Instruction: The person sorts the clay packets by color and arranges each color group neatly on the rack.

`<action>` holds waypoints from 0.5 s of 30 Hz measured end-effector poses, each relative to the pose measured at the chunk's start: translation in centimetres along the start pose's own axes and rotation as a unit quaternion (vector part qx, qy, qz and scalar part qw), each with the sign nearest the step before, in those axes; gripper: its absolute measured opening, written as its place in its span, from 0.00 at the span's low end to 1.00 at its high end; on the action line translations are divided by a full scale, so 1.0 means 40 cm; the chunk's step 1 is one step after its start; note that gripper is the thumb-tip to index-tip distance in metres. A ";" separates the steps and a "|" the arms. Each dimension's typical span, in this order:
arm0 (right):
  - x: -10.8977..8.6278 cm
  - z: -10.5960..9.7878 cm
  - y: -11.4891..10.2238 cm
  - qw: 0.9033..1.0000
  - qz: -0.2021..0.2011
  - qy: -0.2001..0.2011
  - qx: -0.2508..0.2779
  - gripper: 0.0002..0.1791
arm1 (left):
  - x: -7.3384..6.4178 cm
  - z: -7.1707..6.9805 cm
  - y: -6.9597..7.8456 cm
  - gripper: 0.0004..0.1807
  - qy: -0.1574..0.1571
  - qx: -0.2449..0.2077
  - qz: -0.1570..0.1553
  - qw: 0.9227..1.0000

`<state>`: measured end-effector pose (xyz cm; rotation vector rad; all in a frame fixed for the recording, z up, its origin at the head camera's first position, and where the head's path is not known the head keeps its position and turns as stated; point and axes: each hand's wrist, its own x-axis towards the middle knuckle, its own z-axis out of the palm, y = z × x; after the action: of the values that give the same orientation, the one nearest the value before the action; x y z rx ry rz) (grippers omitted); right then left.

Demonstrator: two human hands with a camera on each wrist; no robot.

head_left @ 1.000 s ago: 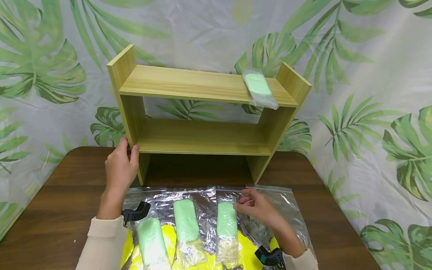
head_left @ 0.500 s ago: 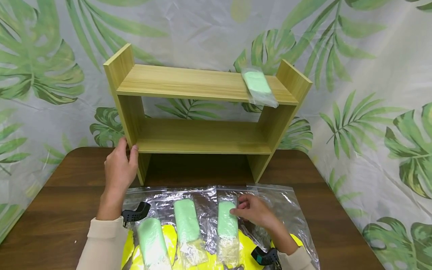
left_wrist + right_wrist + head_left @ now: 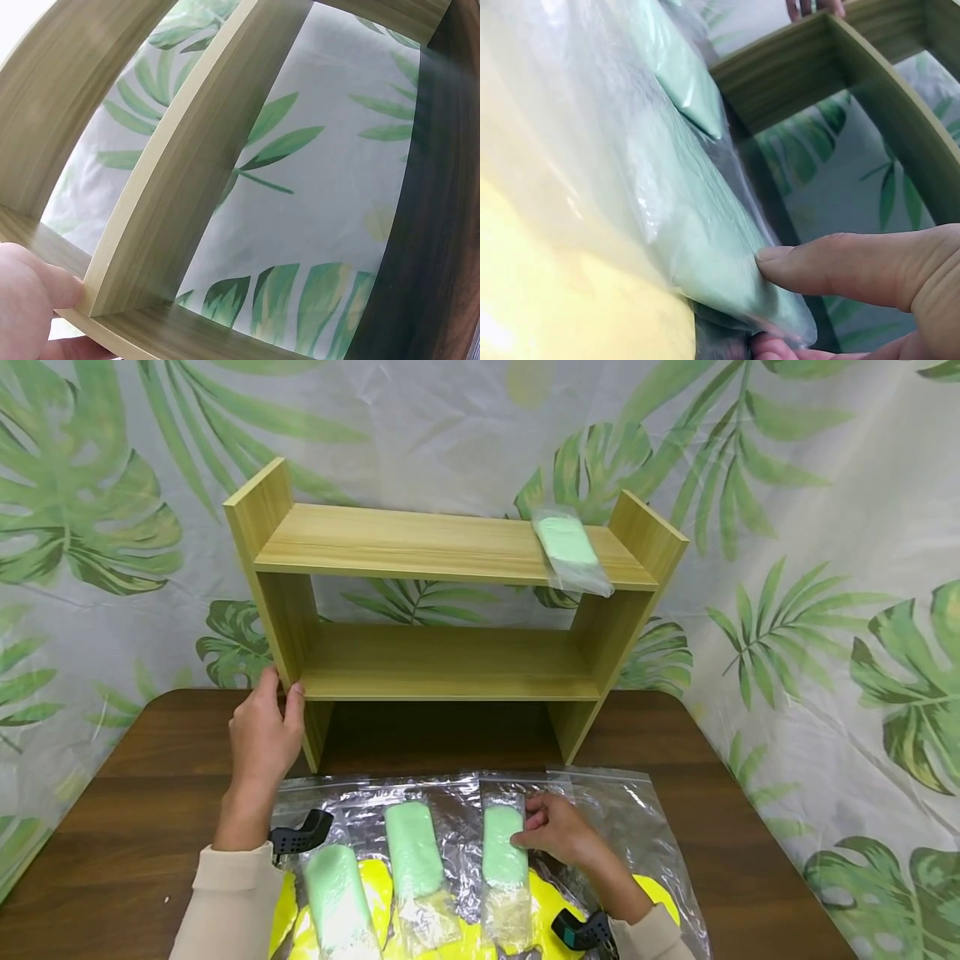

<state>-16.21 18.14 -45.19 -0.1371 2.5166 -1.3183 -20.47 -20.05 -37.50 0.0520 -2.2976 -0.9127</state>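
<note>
Green packet [image 3: 504, 847] lies between the hands [image 3: 262, 735], the right hand [image 3: 564, 833] pinching its edge.

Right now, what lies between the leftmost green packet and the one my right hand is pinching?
Another green packet lies between them, as the head view shows.

Left sleeve [image 3: 225, 910] cream, wide cuff, behind the left hand's [image 3: 262, 735] grip; black curved wrist mount [image 3: 302, 833] there, small holes. Behind the right hand's [image 3: 566, 833] grip: cream right sleeve [image 3: 651, 937], black angular mount [image 3: 588, 932], teal square [image 3: 567, 937].
</note>
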 end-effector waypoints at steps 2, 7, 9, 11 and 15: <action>0.003 0.001 0.002 1.000 0.002 -0.004 0.000 0.32 | 0.001 0.000 -0.001 0.16 0.000 -0.001 0.000 1.000; 0.005 0.001 0.004 1.000 0.004 -0.014 0.015 0.29 | 0.001 0.000 -0.002 0.16 0.001 0.000 0.000 1.000; 0.005 -0.001 0.003 1.000 0.001 -0.018 0.022 0.27 | 0.001 0.000 -0.002 0.16 0.001 -0.001 0.000 1.000; 0.004 -0.002 0.001 0.999 -0.005 -0.026 0.030 0.24 | 0.001 -0.001 -0.001 0.17 0.001 -0.002 -0.001 1.000; 0.001 -0.004 -0.002 0.999 -0.011 -0.033 0.036 0.21 | 0.000 -0.001 -0.001 0.17 -0.003 -0.002 -0.002 1.000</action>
<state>-16.30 18.22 -45.03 -0.1892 2.4165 -1.3878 -20.46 -20.08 -37.51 0.0516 -2.3024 -0.9219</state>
